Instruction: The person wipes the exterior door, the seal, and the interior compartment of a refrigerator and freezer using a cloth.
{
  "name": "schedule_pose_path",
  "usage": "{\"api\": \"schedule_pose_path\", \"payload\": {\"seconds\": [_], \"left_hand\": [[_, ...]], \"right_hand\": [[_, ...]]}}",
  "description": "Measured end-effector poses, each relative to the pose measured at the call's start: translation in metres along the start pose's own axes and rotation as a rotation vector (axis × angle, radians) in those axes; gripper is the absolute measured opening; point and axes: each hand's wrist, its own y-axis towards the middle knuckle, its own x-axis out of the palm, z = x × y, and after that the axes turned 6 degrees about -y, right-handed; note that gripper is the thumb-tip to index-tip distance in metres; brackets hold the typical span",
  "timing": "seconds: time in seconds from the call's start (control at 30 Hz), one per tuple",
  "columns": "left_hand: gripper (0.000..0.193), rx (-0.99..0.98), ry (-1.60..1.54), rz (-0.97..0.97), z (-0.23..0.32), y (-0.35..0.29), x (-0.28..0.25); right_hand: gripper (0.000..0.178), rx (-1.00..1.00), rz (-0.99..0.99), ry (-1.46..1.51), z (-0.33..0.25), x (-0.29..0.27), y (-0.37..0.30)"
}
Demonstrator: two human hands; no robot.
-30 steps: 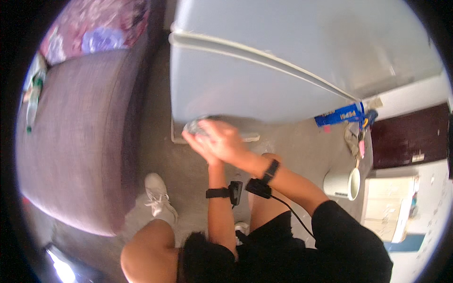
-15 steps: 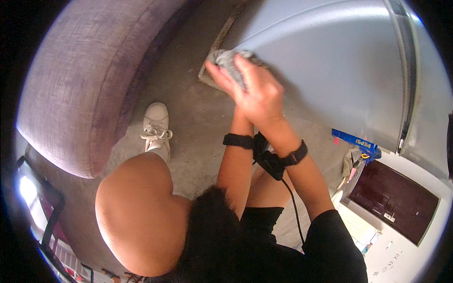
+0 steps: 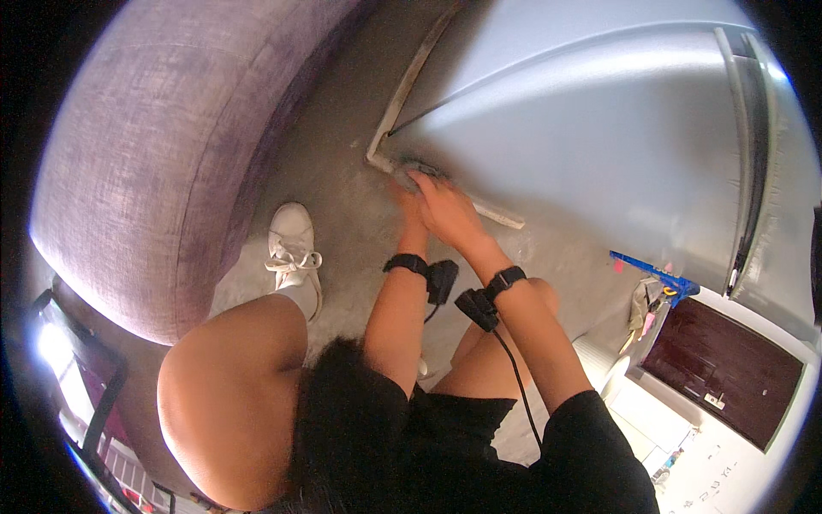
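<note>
A grey cloth [image 3: 418,169], bunched up and mostly covered by fingers, is at the low pale strip [image 3: 486,211] along the foot of a large blue-grey panel [image 3: 591,128]. My right hand [image 3: 451,214] is closed over the cloth, its knuckles upward. Beside it, slightly lower and partly behind it, my left hand [image 3: 408,204] is closed at the cloth's left side, its fingers blurred and partly hidden. Each wrist wears a black strap with a small black device, and a cable runs from the right one.
A rounded purple-grey upholstered seat [image 3: 163,154] stands at the left. My white shoe [image 3: 293,244] is on the grey floor between it and my arms. At the right are a blue holder [image 3: 655,272] with small hanging items and a white unit with a dark red panel [image 3: 723,370].
Both hands have moved down and slightly toward me with the cloth, from the panel's lower corner to the low strip. My forearms have spread apart, and the strip's corner shows more fully.
</note>
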Motion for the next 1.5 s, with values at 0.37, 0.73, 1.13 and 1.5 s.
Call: {"api": "schedule_pose_path", "payload": {"seconds": [0.37,0.73,1.13,1.5], "left_hand": [[0.038,-0.332,0.246,-0.426,-0.072,-0.112,0.029],[0.056,0.946,0.343,-0.606,0.069,-0.245,0.090],[0.052,2.020,0.920,-0.732,0.098,-0.374,0.188],[0.037,1.617,0.600,-0.386,0.179,-0.265,0.199]], "right_hand": [[0.035,0.081,0.112,-0.141,0.078,-0.059,-0.115],[0.031,0.393,0.810,0.609,-0.037,-0.150,-0.171],[0.056,-0.054,1.534,0.446,-0.036,-0.288,-0.141],[0.017,-0.308,1.406,-0.136,-0.144,-0.321,0.007]]}}
